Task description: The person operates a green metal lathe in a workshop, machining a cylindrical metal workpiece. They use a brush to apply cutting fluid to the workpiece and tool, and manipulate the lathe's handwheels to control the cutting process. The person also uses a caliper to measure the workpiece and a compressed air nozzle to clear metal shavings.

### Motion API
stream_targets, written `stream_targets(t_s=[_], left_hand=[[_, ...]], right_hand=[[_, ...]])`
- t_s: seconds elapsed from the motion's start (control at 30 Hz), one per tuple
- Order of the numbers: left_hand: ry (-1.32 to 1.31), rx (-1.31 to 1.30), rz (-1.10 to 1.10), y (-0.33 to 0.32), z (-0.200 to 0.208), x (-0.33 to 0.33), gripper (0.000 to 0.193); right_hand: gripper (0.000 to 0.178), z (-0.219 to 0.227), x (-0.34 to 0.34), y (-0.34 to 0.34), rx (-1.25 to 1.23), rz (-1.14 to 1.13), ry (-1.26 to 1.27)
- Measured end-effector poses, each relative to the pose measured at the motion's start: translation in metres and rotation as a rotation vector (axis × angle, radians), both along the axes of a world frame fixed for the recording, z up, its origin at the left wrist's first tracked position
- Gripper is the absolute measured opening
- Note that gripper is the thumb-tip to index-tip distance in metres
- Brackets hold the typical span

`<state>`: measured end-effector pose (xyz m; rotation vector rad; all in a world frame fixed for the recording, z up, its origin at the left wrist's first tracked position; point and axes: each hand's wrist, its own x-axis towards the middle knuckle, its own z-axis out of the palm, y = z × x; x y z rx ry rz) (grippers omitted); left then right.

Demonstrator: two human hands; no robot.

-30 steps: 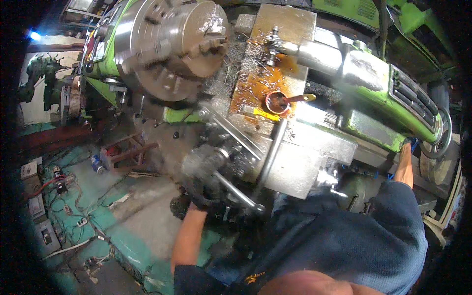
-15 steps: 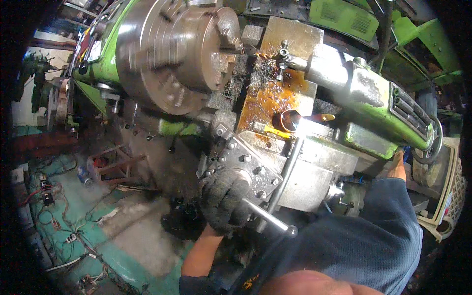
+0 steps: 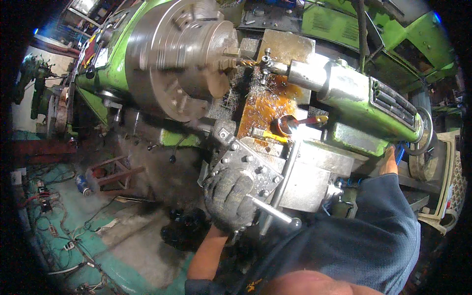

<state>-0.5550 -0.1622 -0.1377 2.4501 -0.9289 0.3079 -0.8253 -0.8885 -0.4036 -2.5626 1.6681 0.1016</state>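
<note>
My left hand [image 3: 229,197], in a dark work glove, lies over the near side of the lathe's square tool post [image 3: 248,162], its fingers curled down on it. A steel lever [image 3: 275,212] with a ball end sticks out beside it. My bare right wrist [image 3: 389,161] reaches beneath the green tailstock [image 3: 356,96]; the fingers are hidden behind it. A golden twist drill [image 3: 249,63], with a small bolted clamp [image 3: 266,61] round its shank, points from the tailstock quill [image 3: 307,74] at the work in the large chuck [image 3: 172,59], which is blurred by spinning.
Metal chips and brown oil cover the cross slide [image 3: 268,105]. A reddish cup [image 3: 285,125] with a brush [image 3: 312,120] and a yellow-handled tool [image 3: 272,135] stand there. A long bar [image 3: 282,187] slants beside the tool post. Cables and a rusty frame [image 3: 118,174] occupy the floor left.
The view has shifted slightly. The drill and its clamp appear nearer to the chuck, with more of the drill's flutes showing. My left hand stays on the tool post.
</note>
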Motion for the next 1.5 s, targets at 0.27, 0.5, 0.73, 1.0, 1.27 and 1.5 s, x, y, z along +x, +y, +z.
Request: stream_targets(t_s=[0.27,0.5,0.73,1.0,1.27,1.5], left_hand=[[-0.003,-0.008,-0.003,0.0,-0.002,-0.007,0.021],[-0.22,0.195,-0.047,0.009,-0.012,-0.014,0.052],[-0.188,-0.275,-0.022,-0.008,0.009,-0.006,0.026],[-0.287,-0.35,-0.081,-0.018,0.007,0.003,0.024],[-0.332,-0.424,-0.09,-0.004,0.008,0.001,0.021],[-0.35,-0.457,-0.121,-0.016,0.008,0.003,0.02]], right_hand=[[0.035,-0.008,0.005,-0.004,0.001,0.026,0.017],[0.035,-0.015,0.028,-0.009,-0.008,0.089,0.026],[0.035,-0.02,0.059,-0.01,-0.088,0.196,0.012],[0.031,0.025,0.042,0.074,-0.179,0.313,-0.04],[0.034,0.155,0.022,0.272,-0.001,0.172,-0.475],[0.024,0.173,0.004,0.37,0.014,0.264,-0.957]])
